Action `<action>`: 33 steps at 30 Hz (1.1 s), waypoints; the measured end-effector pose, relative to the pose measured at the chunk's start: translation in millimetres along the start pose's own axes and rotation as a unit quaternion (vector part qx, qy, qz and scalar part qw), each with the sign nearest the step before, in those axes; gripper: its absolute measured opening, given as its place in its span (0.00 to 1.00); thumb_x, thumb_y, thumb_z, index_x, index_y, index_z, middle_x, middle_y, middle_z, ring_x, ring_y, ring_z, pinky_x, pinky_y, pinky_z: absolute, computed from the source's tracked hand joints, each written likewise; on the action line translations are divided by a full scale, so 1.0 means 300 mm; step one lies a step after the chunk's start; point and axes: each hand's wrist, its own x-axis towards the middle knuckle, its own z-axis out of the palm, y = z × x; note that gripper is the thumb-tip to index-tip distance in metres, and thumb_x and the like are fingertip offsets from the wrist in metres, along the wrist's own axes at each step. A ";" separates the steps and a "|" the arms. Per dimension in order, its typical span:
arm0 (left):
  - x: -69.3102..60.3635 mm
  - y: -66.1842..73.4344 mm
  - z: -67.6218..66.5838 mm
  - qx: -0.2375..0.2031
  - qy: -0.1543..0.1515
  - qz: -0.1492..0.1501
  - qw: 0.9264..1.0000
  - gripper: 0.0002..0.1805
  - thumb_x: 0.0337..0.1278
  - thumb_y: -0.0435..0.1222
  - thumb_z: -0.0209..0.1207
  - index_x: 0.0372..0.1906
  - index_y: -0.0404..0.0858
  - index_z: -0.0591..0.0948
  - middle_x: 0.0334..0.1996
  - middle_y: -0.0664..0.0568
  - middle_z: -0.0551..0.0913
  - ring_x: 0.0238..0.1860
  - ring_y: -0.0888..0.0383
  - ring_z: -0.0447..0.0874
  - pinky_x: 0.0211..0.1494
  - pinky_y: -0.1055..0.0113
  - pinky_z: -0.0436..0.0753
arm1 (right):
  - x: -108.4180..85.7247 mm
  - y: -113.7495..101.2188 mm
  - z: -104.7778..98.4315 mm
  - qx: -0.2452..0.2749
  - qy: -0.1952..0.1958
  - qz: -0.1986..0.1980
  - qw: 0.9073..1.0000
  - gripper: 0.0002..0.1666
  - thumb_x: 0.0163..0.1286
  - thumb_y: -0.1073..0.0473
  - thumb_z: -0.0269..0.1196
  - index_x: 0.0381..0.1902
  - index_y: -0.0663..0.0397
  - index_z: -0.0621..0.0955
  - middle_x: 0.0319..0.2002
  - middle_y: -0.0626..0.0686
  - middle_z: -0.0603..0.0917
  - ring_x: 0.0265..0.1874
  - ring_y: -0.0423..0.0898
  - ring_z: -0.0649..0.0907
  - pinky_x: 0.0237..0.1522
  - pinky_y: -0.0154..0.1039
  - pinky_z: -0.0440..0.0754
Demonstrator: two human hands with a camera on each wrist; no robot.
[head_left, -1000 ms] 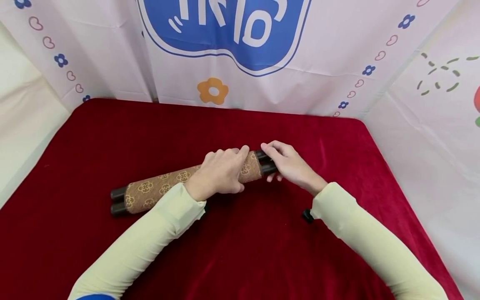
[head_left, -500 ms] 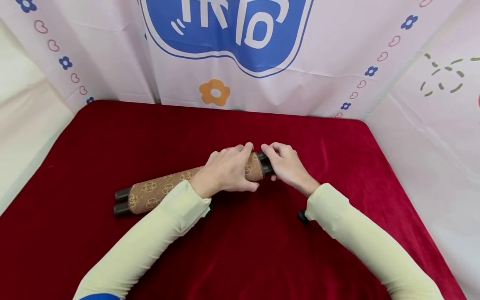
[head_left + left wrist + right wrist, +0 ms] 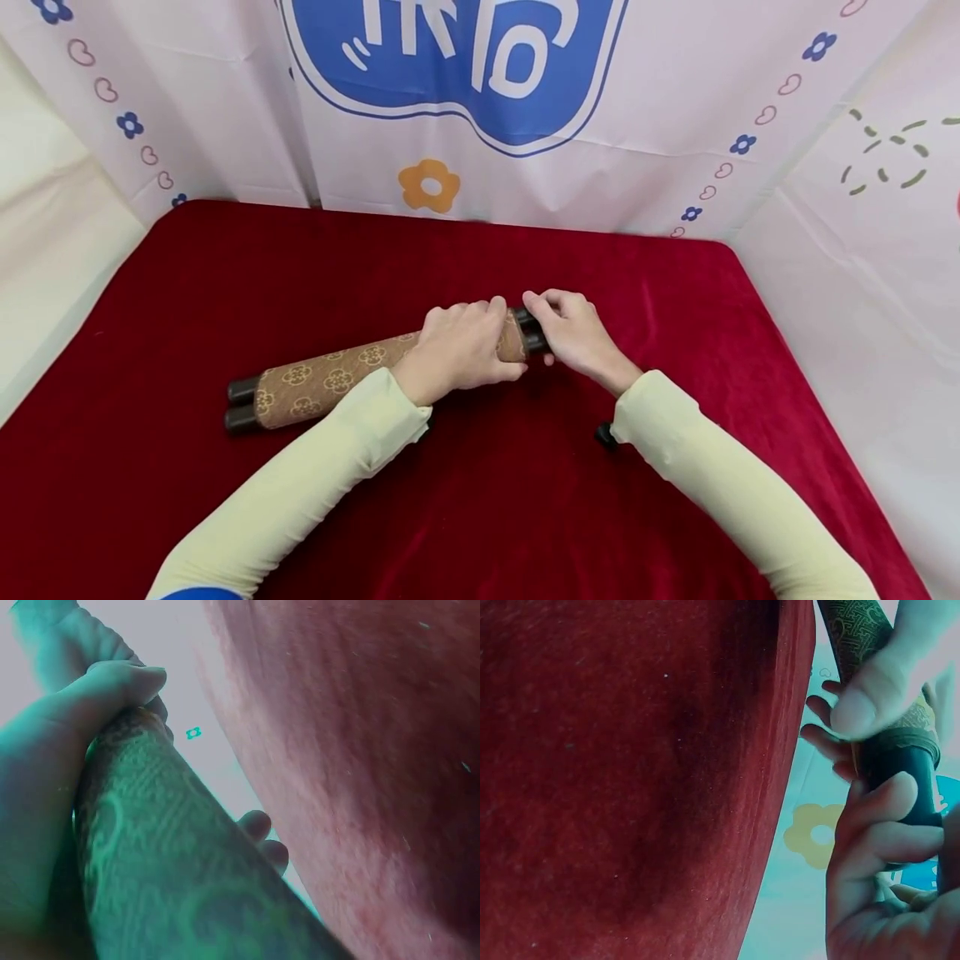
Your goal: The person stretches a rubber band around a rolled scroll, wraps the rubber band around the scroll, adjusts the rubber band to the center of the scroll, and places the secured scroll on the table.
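Observation:
A rolled scroll [image 3: 330, 379], covered in brown cloth with gold flower patterns, slants across the middle of the red table in the head view. Two dark rod ends stick out at each end of it. My left hand [image 3: 461, 346] grips the scroll near its right end, its thumb on the near side. In the left wrist view the patterned cloth [image 3: 172, 825] runs between thumb and fingers. At the right tip, my right hand [image 3: 573, 329] holds the dark rod ends [image 3: 535, 335]. The right wrist view shows its curled fingers around a dark rod [image 3: 900, 780].
Red velvet cloth [image 3: 525, 500] covers the table. White printed curtains [image 3: 360, 158] stand behind it and along both sides, with a blue sign and an orange flower [image 3: 429, 185] on the back one. A small black item [image 3: 606, 434] shows by the right cuff.
My left hand has shifted slightly to the right along the scroll, closer to the right hand. Fewer fingers of my right hand show below the rod ends. The scroll stays at nearly the same slant.

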 end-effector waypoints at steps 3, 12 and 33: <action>-0.022 -0.029 0.000 0.005 -0.009 -0.016 1.000 0.35 0.51 0.65 0.66 0.53 0.43 0.76 0.41 0.52 0.84 0.42 0.50 0.86 0.42 0.49 0.83 | 0.003 0.002 0.003 0.000 0.000 0.003 1.000 0.28 0.82 0.35 0.52 0.46 0.52 0.84 0.24 0.53 0.83 0.16 0.52 0.82 0.25 0.40 0.79; -0.040 -0.040 -0.024 0.020 0.002 -0.006 1.000 0.47 0.47 0.68 0.68 0.65 0.41 0.74 0.49 0.50 0.86 0.47 0.47 0.87 0.44 0.47 0.85 | 0.010 -0.009 0.011 0.001 0.006 0.005 1.000 0.28 0.82 0.35 0.51 0.48 0.51 0.84 0.25 0.53 0.82 0.15 0.49 0.81 0.24 0.40 0.79; -0.050 -0.050 -0.030 0.023 -0.023 -0.032 0.999 0.47 0.51 0.68 0.67 0.65 0.39 0.73 0.54 0.47 0.85 0.51 0.45 0.85 0.50 0.46 0.83 | 0.016 -0.009 0.013 -0.003 0.017 0.003 1.000 0.26 0.82 0.36 0.52 0.45 0.50 0.84 0.24 0.55 0.82 0.15 0.50 0.81 0.25 0.41 0.80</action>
